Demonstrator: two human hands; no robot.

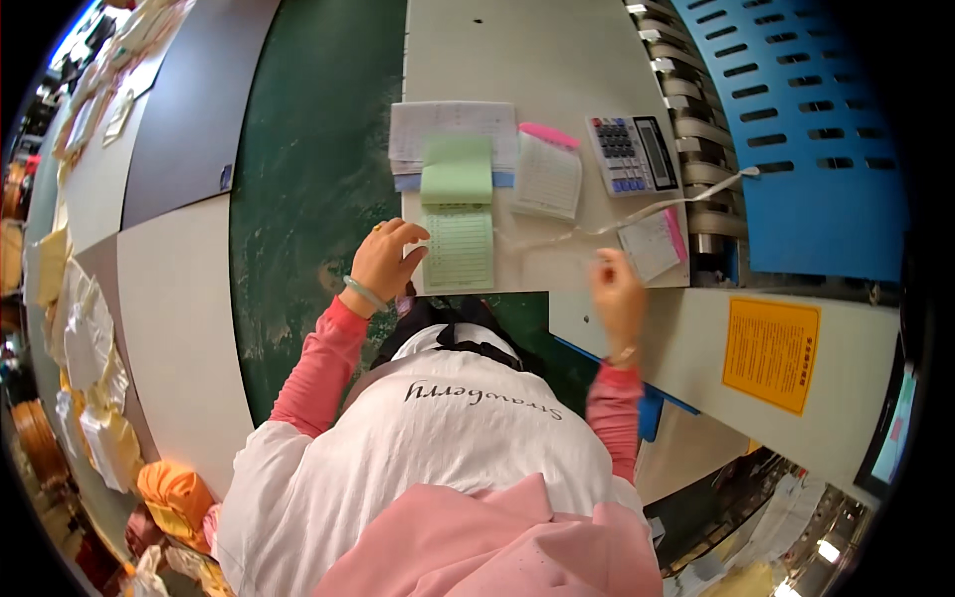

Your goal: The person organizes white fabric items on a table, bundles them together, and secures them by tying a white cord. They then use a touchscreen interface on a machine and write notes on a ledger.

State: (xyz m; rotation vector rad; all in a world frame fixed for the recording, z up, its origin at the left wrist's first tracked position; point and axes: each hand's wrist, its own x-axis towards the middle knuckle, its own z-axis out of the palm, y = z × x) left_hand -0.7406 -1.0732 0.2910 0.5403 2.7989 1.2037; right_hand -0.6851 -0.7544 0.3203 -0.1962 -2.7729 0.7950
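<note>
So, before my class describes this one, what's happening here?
A person's left hand is at the left edge of an open green ruled paper pad on a pale grey table. Their blurred right hand is near the table's front edge; whether it holds anything is unclear. A grey calculator with dark and blue keys lies beyond it.

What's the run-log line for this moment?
Left hand: beside green ruled form pad | Right hand: blurred, grip unclear | Desk calculator: on tabletop beyond right hand

Dark script on white garment [418,438]; small print on orange notice [771,354], green pad [459,249].
</note>
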